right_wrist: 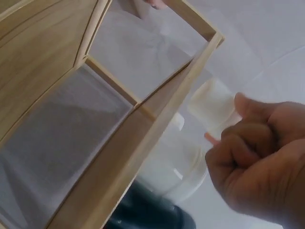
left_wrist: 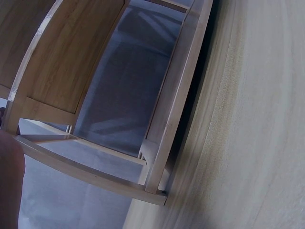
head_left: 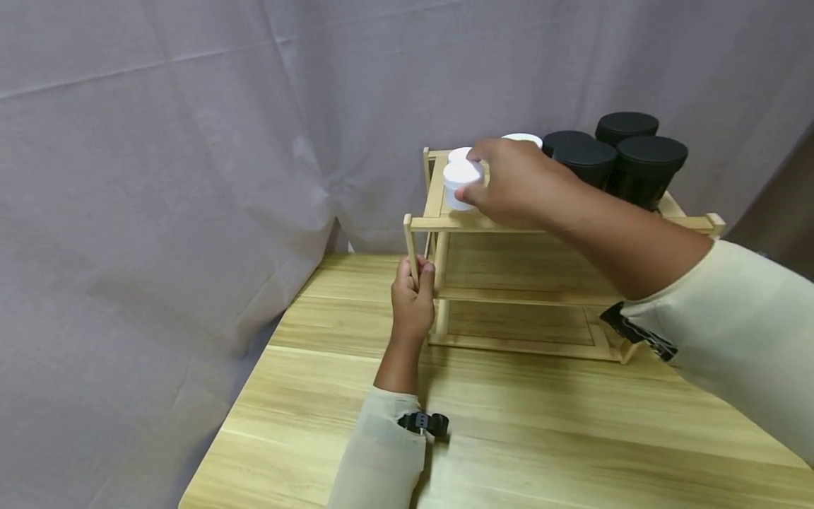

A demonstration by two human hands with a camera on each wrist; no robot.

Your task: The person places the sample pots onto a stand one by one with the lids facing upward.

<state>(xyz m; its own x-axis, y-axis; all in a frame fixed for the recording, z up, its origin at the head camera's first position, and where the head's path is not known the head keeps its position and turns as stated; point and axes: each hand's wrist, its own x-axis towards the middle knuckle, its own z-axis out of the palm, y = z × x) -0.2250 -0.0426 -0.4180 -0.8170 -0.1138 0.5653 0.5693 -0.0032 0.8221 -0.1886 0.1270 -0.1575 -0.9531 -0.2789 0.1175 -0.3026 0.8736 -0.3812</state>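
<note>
My right hand (head_left: 515, 182) pinches a small white jar (head_left: 463, 189) between thumb and fingers, at the left end of the top shelf of a wooden rack (head_left: 509, 225). In the right wrist view the pinched jar (right_wrist: 212, 102) shows just above the shelf's front rail, with the hand (right_wrist: 259, 162) beside it. A second small white jar (head_left: 458, 154) stands right behind it. Lower down, my left hand (head_left: 413, 300) grips the rack's front left post (head_left: 410, 244). Only part of the left hand (left_wrist: 9, 176) shows at the left wrist view's edge.
Several black lidded jars (head_left: 650, 166) stand on the top shelf's right half. A larger white jar (right_wrist: 176, 164) sits between them and the small ones, mostly hidden in the head view. The rack stands on a wooden table (head_left: 305, 424) before a grey curtain (head_left: 191, 177).
</note>
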